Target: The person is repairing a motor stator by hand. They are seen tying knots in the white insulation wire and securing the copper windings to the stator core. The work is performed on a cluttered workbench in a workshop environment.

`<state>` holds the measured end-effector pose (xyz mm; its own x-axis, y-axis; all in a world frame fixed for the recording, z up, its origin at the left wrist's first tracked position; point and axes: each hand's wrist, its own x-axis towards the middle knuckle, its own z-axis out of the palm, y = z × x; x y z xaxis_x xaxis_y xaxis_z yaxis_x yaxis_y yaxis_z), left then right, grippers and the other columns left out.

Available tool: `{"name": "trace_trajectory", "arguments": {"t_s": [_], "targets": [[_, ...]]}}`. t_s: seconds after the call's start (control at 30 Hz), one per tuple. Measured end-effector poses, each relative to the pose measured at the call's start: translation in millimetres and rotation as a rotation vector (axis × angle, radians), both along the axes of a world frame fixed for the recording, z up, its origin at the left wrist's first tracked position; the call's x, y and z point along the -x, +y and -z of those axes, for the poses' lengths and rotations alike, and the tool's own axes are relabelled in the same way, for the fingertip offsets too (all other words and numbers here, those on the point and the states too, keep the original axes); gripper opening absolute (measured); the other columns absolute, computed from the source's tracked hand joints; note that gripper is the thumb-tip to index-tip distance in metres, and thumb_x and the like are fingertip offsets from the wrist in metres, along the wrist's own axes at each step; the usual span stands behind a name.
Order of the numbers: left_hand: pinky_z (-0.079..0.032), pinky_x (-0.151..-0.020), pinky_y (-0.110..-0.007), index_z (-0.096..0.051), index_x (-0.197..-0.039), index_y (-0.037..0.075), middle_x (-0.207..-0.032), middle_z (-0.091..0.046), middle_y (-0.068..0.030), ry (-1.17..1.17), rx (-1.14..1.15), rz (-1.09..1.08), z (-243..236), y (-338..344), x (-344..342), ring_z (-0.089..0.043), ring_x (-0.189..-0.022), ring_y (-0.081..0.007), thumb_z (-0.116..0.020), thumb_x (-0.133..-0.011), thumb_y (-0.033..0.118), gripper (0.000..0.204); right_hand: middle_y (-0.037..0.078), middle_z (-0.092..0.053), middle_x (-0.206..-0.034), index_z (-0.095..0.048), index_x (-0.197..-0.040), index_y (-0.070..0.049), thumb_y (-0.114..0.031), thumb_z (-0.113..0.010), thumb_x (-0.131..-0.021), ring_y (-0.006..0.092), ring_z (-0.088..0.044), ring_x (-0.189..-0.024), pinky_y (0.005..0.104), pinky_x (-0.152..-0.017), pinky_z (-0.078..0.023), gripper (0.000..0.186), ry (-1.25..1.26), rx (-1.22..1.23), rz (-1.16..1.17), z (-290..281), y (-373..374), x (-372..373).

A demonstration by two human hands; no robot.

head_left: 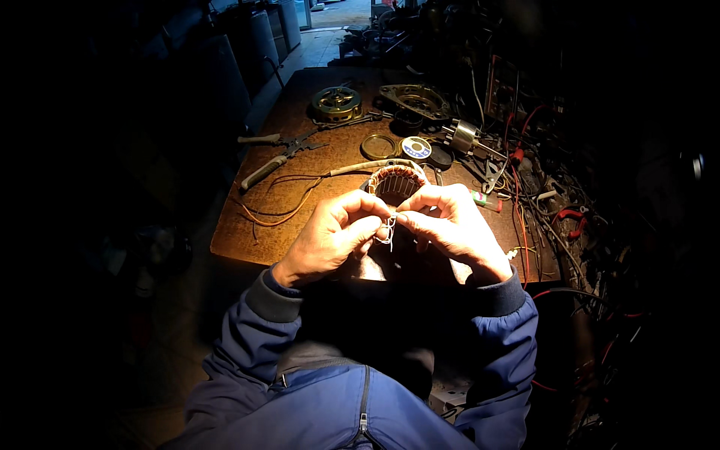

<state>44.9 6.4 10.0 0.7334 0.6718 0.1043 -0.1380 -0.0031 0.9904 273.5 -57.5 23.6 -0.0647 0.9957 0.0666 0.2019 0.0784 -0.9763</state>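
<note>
My left hand [322, 234] and my right hand [456, 231] meet at the near edge of the table, fingertips almost touching. Between them is a thin white string [388, 234], bunched in small loops, with each hand pinching part of it. Just beyond the fingertips sits a motor stator [396, 178], a ring with copper windings around its slotted inner wall. Its lower part is hidden behind my hands. From it a pale sleeved cable [360, 168] runs left and splits into loose orange and dark wires [296, 219].
Pliers [262, 174] lie on the left of the wooden table [247, 244]. Farther back are a round brass-coloured motor cover [337, 103], a larger open housing [416, 100] and a round blue-and-white disc [415, 148]. A metal cylinder [465, 137] and tangled wires [544, 214] crowd the right side.
</note>
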Motion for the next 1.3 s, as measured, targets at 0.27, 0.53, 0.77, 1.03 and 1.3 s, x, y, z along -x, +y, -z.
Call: {"name": "trace_trajectory", "arguments": {"t_s": [0.27,0.53,0.77,1.03,1.3], "targets": [[-0.055,-0.095,-0.028,-0.072,-0.124,-0.002,-0.115,-0.073,-0.0065,0.002,-0.157,0.083,0.5,0.0,2.4,-0.069,-0.104,-0.0131,-0.066,-0.093,-0.007,0.032,0.005,-0.071,-0.091,-0.078,-0.099,0.003,-0.011,-0.077,-0.094,0.0104,-0.066,-0.064,0.0245,-0.056,-0.053,0.015,0.0,0.007,-0.001,-0.2,-0.6,-1.1],[-0.056,-0.09,-0.027,-0.07,-0.125,0.0,-0.111,-0.07,-0.006,0.006,-0.212,0.151,-0.9,-0.7,6.1,-0.069,-0.101,-0.0138,-0.066,-0.088,-0.013,0.039,0.006,-0.072,-0.091,-0.077,-0.099,0.003,-0.011,-0.077,-0.094,0.0103,-0.065,-0.062,0.0246,-0.054,-0.052,0.014,0.02,0.025,0.009,-0.3,-1.2,-0.6],[-0.058,-0.09,-0.028,-0.075,-0.112,0.0,-0.11,-0.07,-0.0088,0.009,-0.434,0.021,7.7,-2.3,6.9,-0.069,-0.104,-0.0168,-0.072,-0.085,-0.013,0.03,0.008,-0.07,-0.09,-0.077,-0.099,0.004,-0.013,-0.077,-0.095,0.0122,-0.066,-0.061,0.026,-0.053,-0.052,0.018,0.014,0.005,-0.004,1.2,0.0,-0.8],[-0.06,-0.083,-0.029,-0.079,-0.103,0.001,-0.107,-0.075,-0.0126,-0.167,-0.735,-0.321,0.3,-18.1,15.0,-0.074,-0.099,-0.0203,-0.077,-0.083,-0.013,0.025,0.005,-0.071,-0.088,-0.077,-0.099,0.003,-0.011,-0.078,-0.095,0.0102,-0.066,-0.062,0.0248,-0.054,-0.053,0.015,0.005,-0.013,0.003,1.3,0.0,0.6],[-0.059,-0.069,-0.028,-0.072,-0.107,-0.005,-0.091,-0.075,-0.0142,-0.449,-0.528,-0.267,-22.8,-50.9,52.8,-0.071,-0.08,-0.0176,-0.075,-0.095,-0.003,0.013,0.003,-0.071,-0.083,-0.077,-0.1,0.002,-0.01,-0.078,-0.095,0.0091,-0.066,-0.061,0.0241,-0.054,-0.054,0.014,-0.04,0.043,0.011,-3.7,-0.1,0.2]]}}
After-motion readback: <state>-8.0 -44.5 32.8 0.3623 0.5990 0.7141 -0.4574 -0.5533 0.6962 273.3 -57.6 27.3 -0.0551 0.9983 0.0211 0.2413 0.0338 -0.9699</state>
